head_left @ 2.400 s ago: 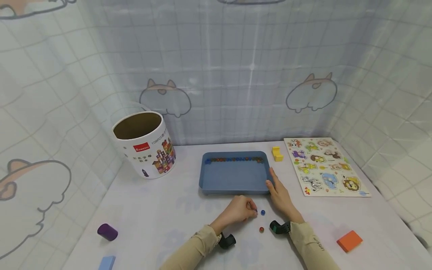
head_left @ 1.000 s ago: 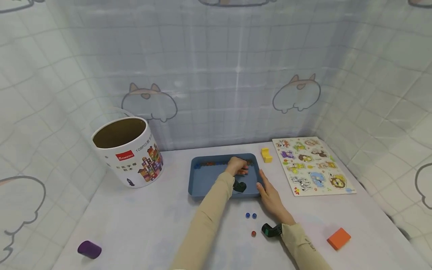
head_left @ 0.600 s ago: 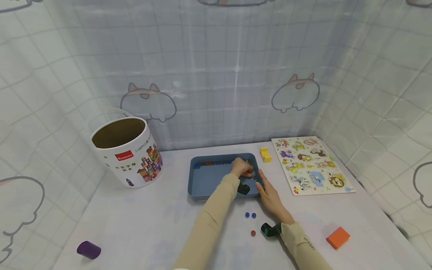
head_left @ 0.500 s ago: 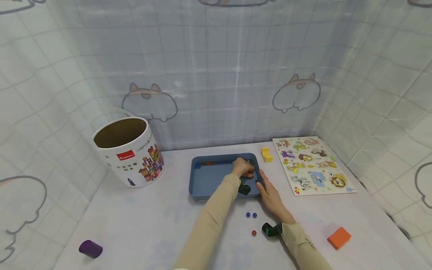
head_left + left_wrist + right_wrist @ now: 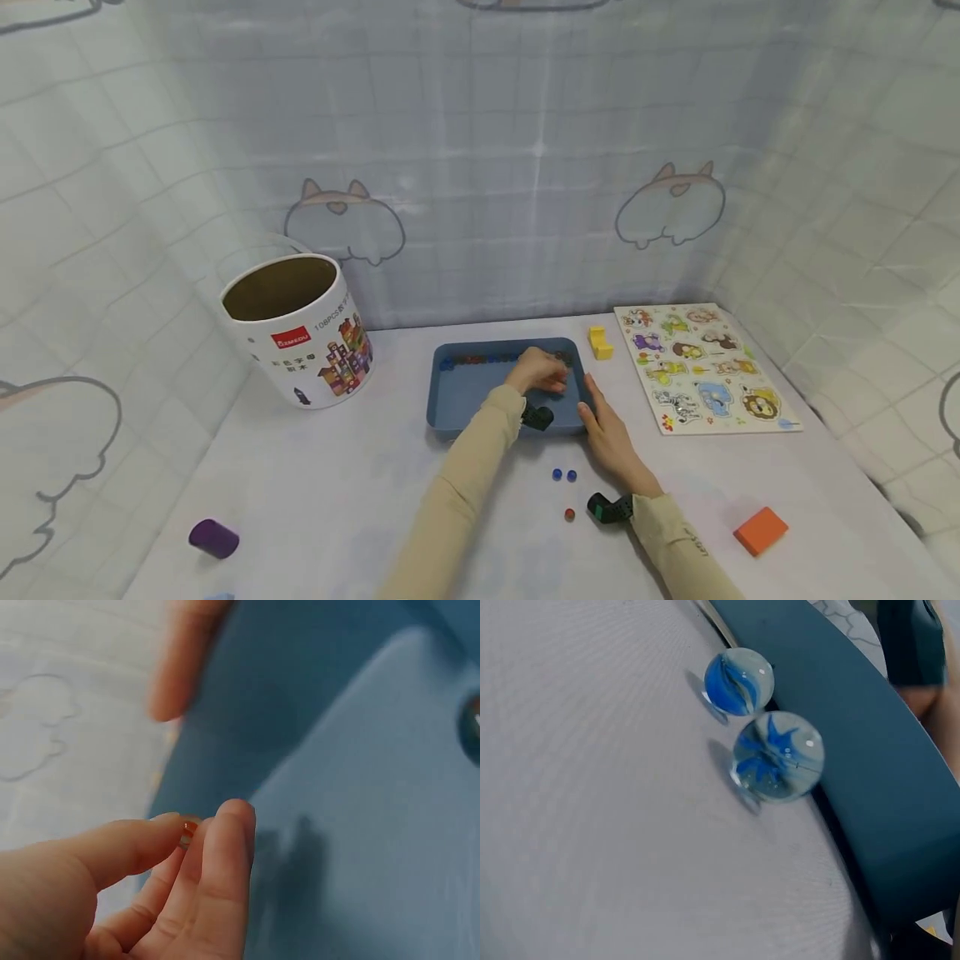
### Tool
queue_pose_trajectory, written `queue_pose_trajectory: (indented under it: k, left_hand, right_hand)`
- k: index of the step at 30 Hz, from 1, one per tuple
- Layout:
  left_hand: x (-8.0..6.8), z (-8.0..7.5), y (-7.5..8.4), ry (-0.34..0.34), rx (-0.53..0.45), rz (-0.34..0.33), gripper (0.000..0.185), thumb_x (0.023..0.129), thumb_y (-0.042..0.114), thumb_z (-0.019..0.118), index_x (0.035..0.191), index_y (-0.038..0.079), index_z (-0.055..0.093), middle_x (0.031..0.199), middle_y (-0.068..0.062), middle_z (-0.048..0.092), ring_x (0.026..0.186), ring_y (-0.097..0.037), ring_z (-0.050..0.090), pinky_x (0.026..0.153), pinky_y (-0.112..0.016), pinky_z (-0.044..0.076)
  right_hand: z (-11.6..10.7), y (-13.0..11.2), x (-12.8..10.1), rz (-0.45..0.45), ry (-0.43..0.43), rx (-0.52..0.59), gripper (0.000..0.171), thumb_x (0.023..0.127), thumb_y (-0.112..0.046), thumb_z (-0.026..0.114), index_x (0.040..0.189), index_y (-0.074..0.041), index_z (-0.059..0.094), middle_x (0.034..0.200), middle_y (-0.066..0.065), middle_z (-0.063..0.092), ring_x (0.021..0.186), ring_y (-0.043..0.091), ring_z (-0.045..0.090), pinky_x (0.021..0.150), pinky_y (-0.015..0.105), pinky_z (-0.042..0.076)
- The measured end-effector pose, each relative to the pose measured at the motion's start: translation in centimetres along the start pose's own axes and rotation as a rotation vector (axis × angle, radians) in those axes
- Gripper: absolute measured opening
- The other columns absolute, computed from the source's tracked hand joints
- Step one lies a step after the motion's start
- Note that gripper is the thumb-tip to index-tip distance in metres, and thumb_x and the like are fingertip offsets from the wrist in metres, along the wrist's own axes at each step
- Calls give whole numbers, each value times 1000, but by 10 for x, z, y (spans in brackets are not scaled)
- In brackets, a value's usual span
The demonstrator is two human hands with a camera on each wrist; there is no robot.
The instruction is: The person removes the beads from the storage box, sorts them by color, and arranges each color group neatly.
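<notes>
My left hand (image 5: pixel 537 369) is inside the blue tray (image 5: pixel 472 404), near its right end. In the left wrist view, thumb and fingertips pinch a clear marble with an orange streak (image 5: pixel 187 834), partly hidden by the fingers. My right hand (image 5: pixel 613 440) lies against the tray's right side, fingers fairly straight, thumb by the front right corner. A row of marbles (image 5: pixel 480 359) runs along the tray's back wall, partly covered by the left hand. Outside the tray's front edge, a blue-swirl marble (image 5: pixel 739 681) and another blue marble (image 5: pixel 778 757) sit side by side on the table.
A reddish marble (image 5: pixel 569 515) lies nearer the front. A yellow block (image 5: pixel 600 342) and an animal puzzle board (image 5: pixel 708 367) stand to the right, an orange block (image 5: pixel 761 531) at front right. Left are a large white bucket (image 5: pixel 307 350) and a purple cylinder (image 5: pixel 214 538).
My left hand has gone from the table in front of the tray into it, leaving two blue marbles side by side there. The right hand has stayed at the tray's side.
</notes>
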State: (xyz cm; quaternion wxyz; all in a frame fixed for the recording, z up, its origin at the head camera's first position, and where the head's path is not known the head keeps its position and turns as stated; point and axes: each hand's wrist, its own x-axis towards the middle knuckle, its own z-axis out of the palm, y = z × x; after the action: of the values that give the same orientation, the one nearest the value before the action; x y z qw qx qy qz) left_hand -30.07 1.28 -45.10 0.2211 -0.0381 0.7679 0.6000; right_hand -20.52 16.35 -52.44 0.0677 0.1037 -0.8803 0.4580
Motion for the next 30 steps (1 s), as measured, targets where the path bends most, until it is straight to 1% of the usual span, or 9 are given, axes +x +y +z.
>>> queue_pose_trajectory:
  k: [3,7,10,12,15,18,21,25,30]
  left_hand:
    - [-7,-15,1,-59,-46,41,32,92,8,64,119,-9,63,106,-24,70,79,-23,73,78,-32,60]
    - [-25,-31,-4,-102,-41,91,32,94,12,63,121,-6,62,107,-22,68,74,-17,71,85,-39,58]
    - [-49,-37,-11,-138,-28,119,29,95,12,63,119,-4,64,106,-23,68,68,-13,69,87,-45,56]
    - [-68,-40,-18,-172,-12,143,27,95,12,62,117,-4,64,105,-26,68,66,-12,68,86,-47,56]
    - [-97,-43,-34,-236,25,178,28,95,12,63,116,-6,63,104,-28,68,63,-10,67,80,-47,58]
    - [-119,-41,-51,-280,69,194,25,95,12,63,112,-6,65,99,-27,69,62,-10,66,73,-44,60]
    - [-133,-36,-66,-283,122,193,18,93,12,65,103,-2,68,90,-21,71,59,-12,65,66,-39,60]
    - [-145,-26,-80,-273,218,192,8,90,9,68,93,3,71,77,-14,71,54,-14,64,54,-31,57]
    - [-154,-12,-88,-305,298,183,3,87,8,70,86,6,72,67,-8,70,47,-12,60,46,-25,52]
  right_hand:
    - [-1,-1,1,7,-8,4,58,106,-25,39,155,-5,16,160,19,20,145,41,24,116,58,23]
    - [-1,-2,1,22,-18,-15,60,106,-30,38,155,-4,15,159,21,21,144,43,26,115,58,24]
    - [-2,-2,-1,29,-17,-22,60,106,-32,36,155,-4,15,158,24,22,143,44,28,114,58,27]
    - [-3,-2,-2,25,-14,-14,60,106,-32,36,155,-5,15,158,24,22,141,45,30,112,59,30]
    - [-4,-2,-1,12,-8,-1,60,106,-31,36,156,-6,14,159,23,21,142,45,29,112,59,30]
    - [-6,-1,-1,5,-7,3,59,107,-29,35,156,-7,13,160,22,18,144,44,24,114,59,25]
    - [-7,1,0,4,-8,-4,58,107,-29,33,156,-8,12,161,20,16,145,43,21,116,58,21]
    - [-7,2,0,-3,-4,-4,58,107,-32,32,156,-8,12,161,20,16,146,43,20,117,57,20]
    - [-4,0,1,-7,-12,9,58,107,-30,34,156,-8,12,161,19,17,147,41,20,117,56,20]
